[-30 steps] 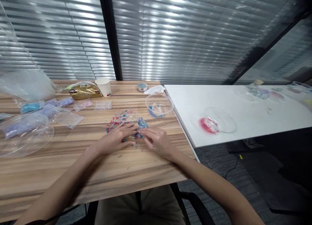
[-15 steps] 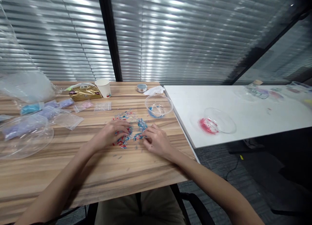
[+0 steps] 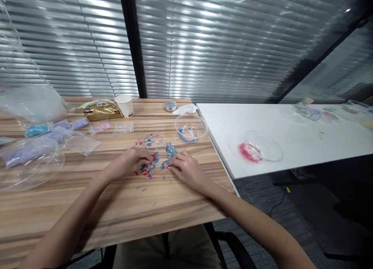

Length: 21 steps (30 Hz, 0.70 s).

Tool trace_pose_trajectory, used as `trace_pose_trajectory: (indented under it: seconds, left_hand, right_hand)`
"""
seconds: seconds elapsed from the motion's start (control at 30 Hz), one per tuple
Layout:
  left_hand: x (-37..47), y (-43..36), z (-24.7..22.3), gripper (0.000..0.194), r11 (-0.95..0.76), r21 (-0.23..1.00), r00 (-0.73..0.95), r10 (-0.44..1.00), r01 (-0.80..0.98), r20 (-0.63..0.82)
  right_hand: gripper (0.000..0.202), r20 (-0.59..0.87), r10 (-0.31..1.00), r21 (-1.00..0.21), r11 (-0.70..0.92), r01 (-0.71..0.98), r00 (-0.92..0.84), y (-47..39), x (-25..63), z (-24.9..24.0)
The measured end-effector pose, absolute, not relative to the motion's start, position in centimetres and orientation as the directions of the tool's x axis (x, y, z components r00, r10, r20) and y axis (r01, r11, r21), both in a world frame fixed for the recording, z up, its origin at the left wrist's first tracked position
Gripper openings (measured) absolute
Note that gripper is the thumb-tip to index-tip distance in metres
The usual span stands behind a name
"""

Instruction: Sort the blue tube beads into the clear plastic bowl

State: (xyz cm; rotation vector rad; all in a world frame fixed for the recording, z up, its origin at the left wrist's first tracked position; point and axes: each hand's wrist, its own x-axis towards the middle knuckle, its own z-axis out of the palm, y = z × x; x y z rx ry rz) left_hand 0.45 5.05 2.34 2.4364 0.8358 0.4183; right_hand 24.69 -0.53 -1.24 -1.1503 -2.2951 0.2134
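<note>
Small tube-shaped pieces [image 3: 149, 170] in red, blue and clear lie spread on the wood-grain table [image 3: 125, 206]. My left hand [image 3: 132, 161] is over the left side of this mixed pile, fingers curled and tips drawn together among the pieces; anything pinched there is hidden. My right hand [image 3: 186, 168] rests on the table at the right, beside a heap of mostly blue pieces [image 3: 170, 149]. Its thumb and forefinger come together at the heap's lower edge, and what they grip is too small to make out. Behind it stands a clear round bowl [image 3: 190, 126] with blue pieces inside.
A white table [image 3: 221, 125] adjoins on the right, bearing a clear bowl [image 3: 264, 146] with red pieces. At the back are a paper cup [image 3: 124, 105], a gold packet [image 3: 102, 110], a small round tin [image 3: 170, 106] and a tissue [image 3: 185, 109]. Plastic bags and a large clear bowl [image 3: 32, 164] lie left.
My left hand has drawn slightly left and its fingers have curled in, uncovering more mixed pieces. My right fingertips have shifted slightly down at the blue heap's edge.
</note>
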Motion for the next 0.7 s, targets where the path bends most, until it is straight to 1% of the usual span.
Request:
trace_pose_trajectory:
  seconds: [0.1, 0.23, 0.37, 0.47, 0.53, 0.6, 0.7]
  left_hand:
    - [0.2, 5.0, 2.6, 0.021, -0.649, 0.603, 0.790, 0.610, 0.464, 0.049]
    - [0.2, 4.6, 2.7, 0.015, -0.635, 0.647, 0.855, 0.516, 0.423, -0.053]
    - [0.6, 4.3, 2.2, 0.011, -0.627, 0.683, 0.877, 0.478, 0.375, -0.042]
    - [0.9, 4.3, 1.9, 0.014, -0.636, 0.681, 0.884, 0.466, 0.362, -0.035]
    - [1.1, 4.2, 1.9, 0.016, -0.636, 0.677, 0.879, 0.475, 0.372, -0.037]
    - [1.3, 4.1, 1.8, 0.017, -0.633, 0.671, 0.870, 0.492, 0.385, -0.035]
    - [1.2, 4.0, 1.5, 0.018, -0.641, 0.669, 0.869, 0.495, 0.376, -0.013]
  right_hand:
    - [0.010, 0.432, 0.741, -0.364, 0.665, 0.652, -0.515, -0.3, 24.7, -1.7]
    - [0.015, 0.431, 0.710, -0.342, 0.700, 0.627, -0.557, -0.1, 24.7, -2.4]
    - [0.015, 0.430, 0.677, -0.283, 0.729, 0.623, -0.598, 0.0, 24.7, -2.8]
    - [0.014, 0.424, 0.645, -0.206, 0.752, 0.627, -0.636, -0.2, 24.8, -2.6]
    - [0.015, 0.438, 0.640, -0.198, 0.754, 0.627, -0.631, -0.2, 24.8, -2.2]
    - [0.016, 0.501, 0.637, -0.231, 0.751, 0.618, -0.587, 0.0, 25.0, -1.8]
    - [0.016, 0.656, 0.603, -0.286, 0.756, 0.589, -0.454, 0.5, 25.7, -0.9]
